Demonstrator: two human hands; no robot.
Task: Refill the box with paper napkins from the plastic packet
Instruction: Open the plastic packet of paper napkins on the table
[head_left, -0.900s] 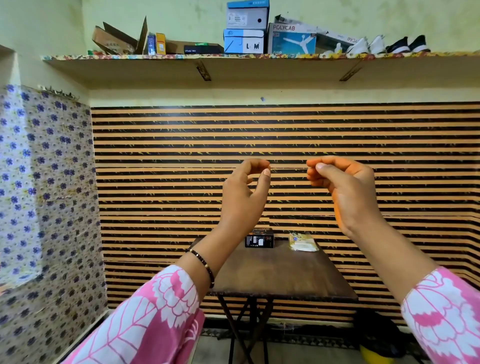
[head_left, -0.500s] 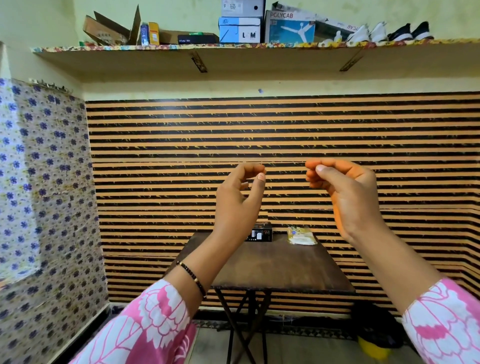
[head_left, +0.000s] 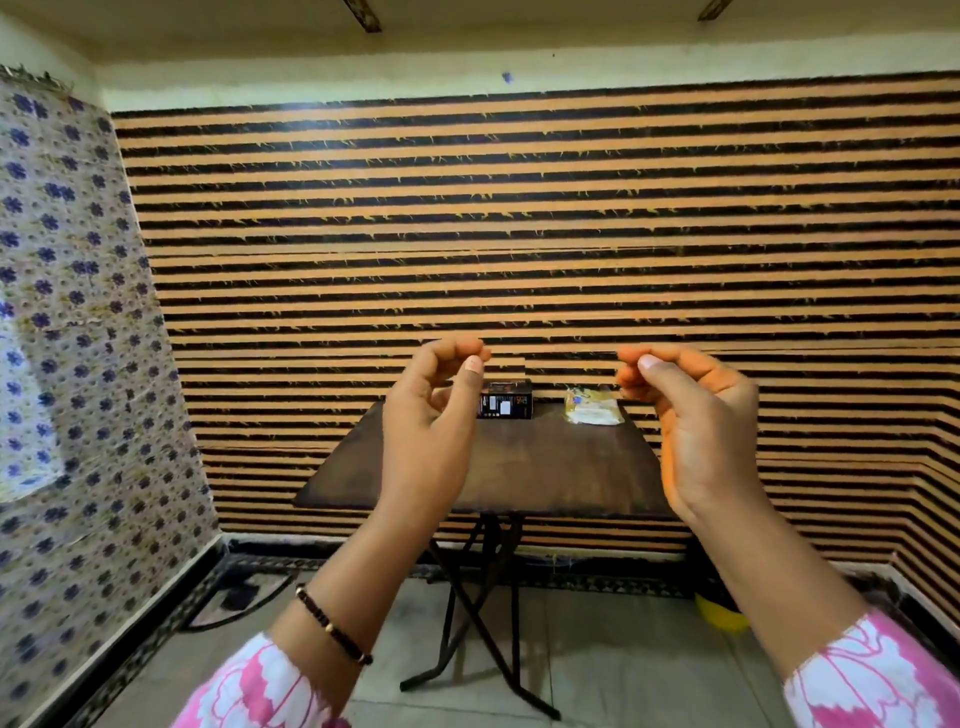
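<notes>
The box and plastic packet sit at the tabletop's far edge; we raise our left hand and right hand apart, fingers curled, holding nothing.

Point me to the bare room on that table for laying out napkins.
The table is bare across its near and middle part. Only the far edge is taken: black box centre, plastic packet to its right, a gap between. Both hands hover empty.

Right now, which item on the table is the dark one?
The box, at the table's far edge, just right of the left hand. The plastic packet beside it is pale yellow and white.
</notes>
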